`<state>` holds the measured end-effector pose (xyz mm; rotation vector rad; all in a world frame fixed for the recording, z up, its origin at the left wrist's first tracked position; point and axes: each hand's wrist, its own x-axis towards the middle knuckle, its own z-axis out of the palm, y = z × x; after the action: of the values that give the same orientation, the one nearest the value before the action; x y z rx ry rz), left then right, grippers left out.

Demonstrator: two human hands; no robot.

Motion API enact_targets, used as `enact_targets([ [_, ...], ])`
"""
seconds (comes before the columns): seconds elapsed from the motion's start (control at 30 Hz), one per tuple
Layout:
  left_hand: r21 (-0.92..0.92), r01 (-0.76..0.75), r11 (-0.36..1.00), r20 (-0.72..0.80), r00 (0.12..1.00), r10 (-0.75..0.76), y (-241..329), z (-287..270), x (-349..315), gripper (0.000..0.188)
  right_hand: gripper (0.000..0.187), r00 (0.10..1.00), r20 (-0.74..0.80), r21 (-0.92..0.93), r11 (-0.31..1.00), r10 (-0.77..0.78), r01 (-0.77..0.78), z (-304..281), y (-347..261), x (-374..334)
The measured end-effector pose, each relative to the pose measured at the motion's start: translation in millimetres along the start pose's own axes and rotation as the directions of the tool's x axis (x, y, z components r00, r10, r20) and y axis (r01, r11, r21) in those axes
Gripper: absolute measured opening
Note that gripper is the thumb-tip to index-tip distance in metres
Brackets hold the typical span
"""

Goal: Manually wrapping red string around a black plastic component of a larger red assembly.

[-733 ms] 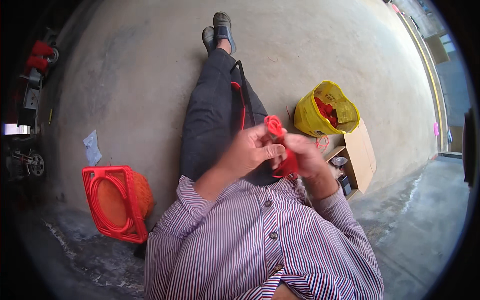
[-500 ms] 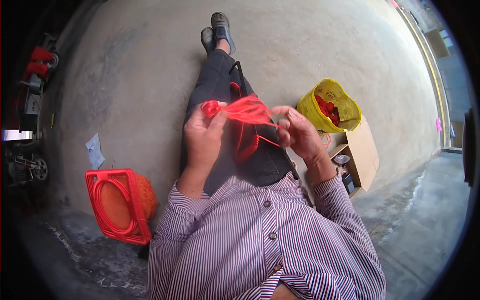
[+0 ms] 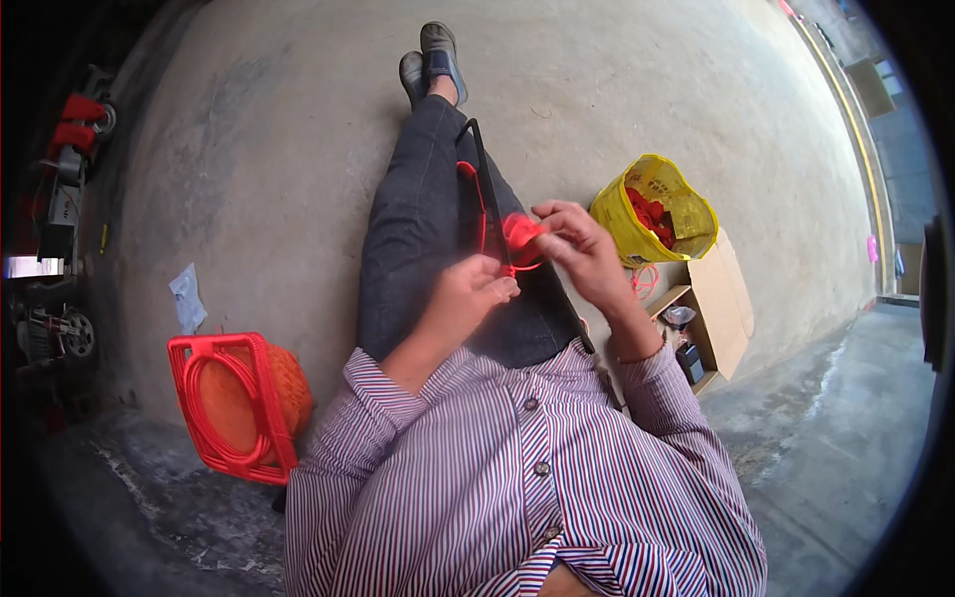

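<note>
My left hand [image 3: 466,300] is closed in a pinch on red cord [image 3: 510,271] beside a thin black frame [image 3: 479,159] lying over my legs. My right hand [image 3: 589,257] is at the right, its thumb and fingers closed on a small red cord bundle [image 3: 521,231], which is blurred by motion. A short loop of the cord runs between the two hands. More red cord [image 3: 483,221] hangs along the frame, with a thicker red piece [image 3: 466,169] near its far end. The exact knotting at my fingertips is too blurred to make out.
On the right stand a yellow bucket-like basket [image 3: 615,221] holding red material and an open cardboard box [image 3: 724,308] with small items. At left are a red square frame [image 3: 269,408] against a round orange object [image 3: 290,390], a plastic bag [image 3: 187,298] and wheeled machinery [image 3: 70,199].
The loose red bundle has passed from my left hand to my right. My left hand has moved right and nearer me, down to the black frame.
</note>
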<state>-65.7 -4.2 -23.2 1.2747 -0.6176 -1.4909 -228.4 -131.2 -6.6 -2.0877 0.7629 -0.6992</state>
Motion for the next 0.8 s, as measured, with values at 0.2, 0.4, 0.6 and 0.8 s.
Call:
enact_targets([
  [0.2, 0.065, 0.013, 0.998, 0.011, 1.000, -0.014, -10.3, 11.7, -8.8, 0.018, 0.015, 0.962, 0.234, 0.933, 0.245, 0.138, -0.262, -51.6, -79.4, 5.5],
  [0.4, 0.299, -0.161, 0.941, 0.004, 0.986, 0.168, -10.8, 22.0, -14.5, 0.026, 0.021, 0.900, 0.410, 0.904, 0.064, 0.150, -0.422, -46.7, -137.5, -46.6],
  [0.6, 0.347, -0.163, 0.923, -0.120, 0.969, 0.216, -16.9, 25.9, -11.7, 0.059, 0.025, 0.946, -0.169, 0.971, 0.118, -0.278, 0.208, -89.1, -145.5, -26.6],
  [0.8, 0.037, -0.242, 0.970, -0.150, 0.958, 0.245, 23.7, 17.9, -6.2, 0.012, 0.022, 0.974, 0.113, 0.504, 0.856, -0.197, 0.115, -89.1, -113.0, 1.0],
])
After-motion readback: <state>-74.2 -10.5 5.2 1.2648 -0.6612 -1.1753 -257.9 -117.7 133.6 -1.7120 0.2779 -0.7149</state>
